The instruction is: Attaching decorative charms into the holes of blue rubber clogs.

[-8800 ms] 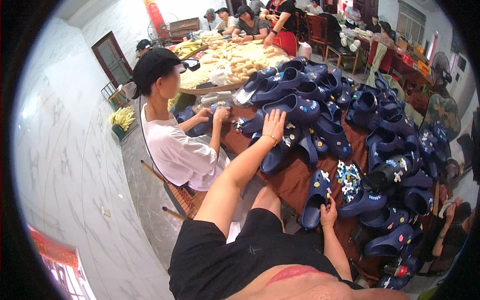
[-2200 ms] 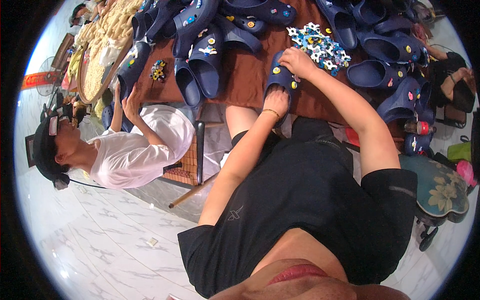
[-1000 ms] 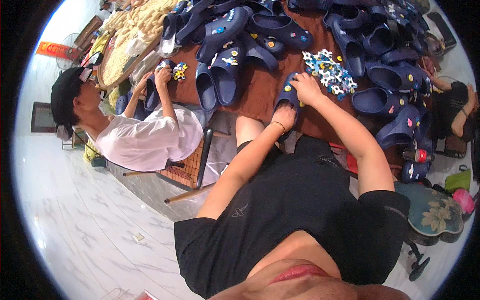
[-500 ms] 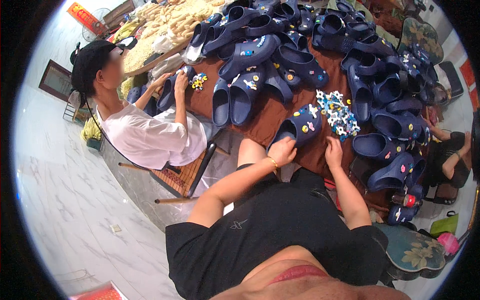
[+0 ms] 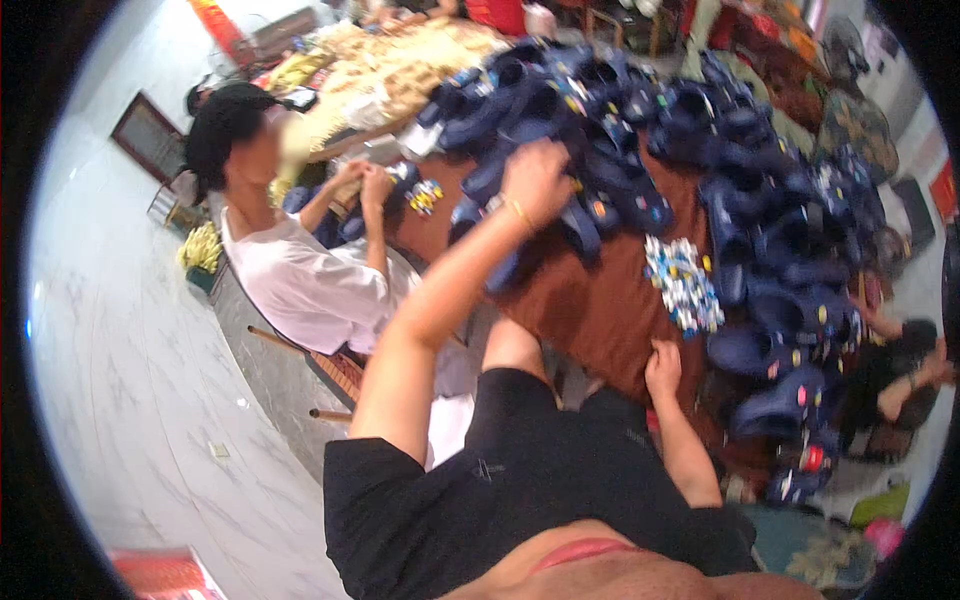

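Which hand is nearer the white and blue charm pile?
Right. The right hand is just short of the charm pile, on its near side; the left hand is farther off, to its left, over navy clogs.

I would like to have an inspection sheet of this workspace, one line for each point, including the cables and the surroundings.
Surface: brown cloth, wrinkled.
Work things: navy clogs piled at the far and right sides; white-and-blue charm heap on the cloth.
Clutter: bottle with a red label at the right, among clogs.
Left grip: left hand over the far clogs; blurred, hold cannot be told.
Right grip: right hand on the near side of the heap, fingers curled; no held thing visible.
Cables: nothing seen for certain.
Surroundings: co-worker in a white shirt seated at the left; pale cobs beyond.
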Demonstrator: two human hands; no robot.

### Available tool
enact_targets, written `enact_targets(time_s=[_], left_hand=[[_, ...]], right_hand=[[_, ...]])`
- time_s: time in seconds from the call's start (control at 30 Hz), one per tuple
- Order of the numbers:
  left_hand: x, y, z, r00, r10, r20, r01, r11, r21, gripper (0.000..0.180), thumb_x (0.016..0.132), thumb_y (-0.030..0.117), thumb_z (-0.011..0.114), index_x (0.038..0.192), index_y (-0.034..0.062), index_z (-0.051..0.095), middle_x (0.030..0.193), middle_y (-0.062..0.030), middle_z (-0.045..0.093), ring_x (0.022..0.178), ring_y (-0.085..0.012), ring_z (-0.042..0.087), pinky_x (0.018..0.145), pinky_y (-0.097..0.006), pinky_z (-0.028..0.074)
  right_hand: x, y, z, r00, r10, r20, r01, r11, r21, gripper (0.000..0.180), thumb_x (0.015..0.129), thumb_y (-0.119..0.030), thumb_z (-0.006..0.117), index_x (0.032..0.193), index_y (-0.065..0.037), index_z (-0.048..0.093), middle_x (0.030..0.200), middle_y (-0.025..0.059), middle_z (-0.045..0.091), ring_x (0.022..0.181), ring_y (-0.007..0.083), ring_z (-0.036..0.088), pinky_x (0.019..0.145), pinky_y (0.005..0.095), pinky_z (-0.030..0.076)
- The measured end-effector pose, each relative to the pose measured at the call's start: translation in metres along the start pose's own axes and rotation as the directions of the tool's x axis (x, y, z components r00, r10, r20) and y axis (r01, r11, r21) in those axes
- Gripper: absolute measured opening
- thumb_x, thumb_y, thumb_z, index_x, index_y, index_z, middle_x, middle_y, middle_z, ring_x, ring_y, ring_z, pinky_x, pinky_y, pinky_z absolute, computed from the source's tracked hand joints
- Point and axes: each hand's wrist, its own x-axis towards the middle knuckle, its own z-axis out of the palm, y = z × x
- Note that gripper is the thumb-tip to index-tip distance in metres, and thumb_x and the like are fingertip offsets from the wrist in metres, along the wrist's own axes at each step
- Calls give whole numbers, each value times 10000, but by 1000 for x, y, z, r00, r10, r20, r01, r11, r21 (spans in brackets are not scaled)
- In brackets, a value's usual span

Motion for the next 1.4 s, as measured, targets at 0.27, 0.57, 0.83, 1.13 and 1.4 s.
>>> enact_targets(time_s=[0.27, 0.57, 0.83, 1.13, 1.4], left_hand=[[-163, 44, 98, 976, 102, 194, -50, 966, -254, 382, 676, 137, 618, 1044, 73, 538, 1077, -137, 527, 1013, -324, 492, 841, -414, 412], [-218, 60, 124, 934, 60, 353, 46, 958, -283, 336, 682, 132, 591, 1015, 97, 558, 1044, -98, 531, 1007, -282, 489, 826, -396, 413], [-208, 55, 120, 952, 73, 298, 0, 971, -239, 270, 693, 174, 605, 946, 86, 570, 991, -122, 558, 917, -307, 522, 784, -411, 439], [-214, 61, 139, 945, -28, 326, 94, 978, -188, 311, 753, 246, 598, 1027, 102, 567, 1103, -81, 517, 1053, -269, 457, 867, -410, 362], [-217, 67, 138, 954, -74, 292, 125, 979, -159, 277, 781, 250, 582, 1017, 105, 559, 1082, -82, 517, 1017, -267, 468, 848, -397, 349]], right_hand=[[-3, -6, -6, 1000, -22, -3, 22, 1000, 0, 203, 708, 37, 474, 886, -13, 558, 880, 166, 524, 859, 336, 511, 773, 389, 420], [-9, -12, -7, 1000, 2, 22, -1, 1000, -24, 208, 703, 35, 478, 891, -14, 551, 895, 162, 517, 874, 335, 505, 778, 386, 416], [6, -2, 0, 1000, 19, 5, -19, 999, 27, 200, 729, 16, 495, 908, -40, 565, 918, 155, 529, 903, 340, 515, 772, 403, 430], [67, -9, -6, 982, 182, -51, -174, 977, 124, 151, 787, -42, 491, 902, -41, 589, 847, 149, 567, 788, 319, 557, 682, 374, 451], [235, 52, 11, 993, 14, -121, -21, 998, -58, 153, 770, -65, 496, 888, -59, 592, 880, 147, 579, 840, 332, 569, 719, 406, 461]])
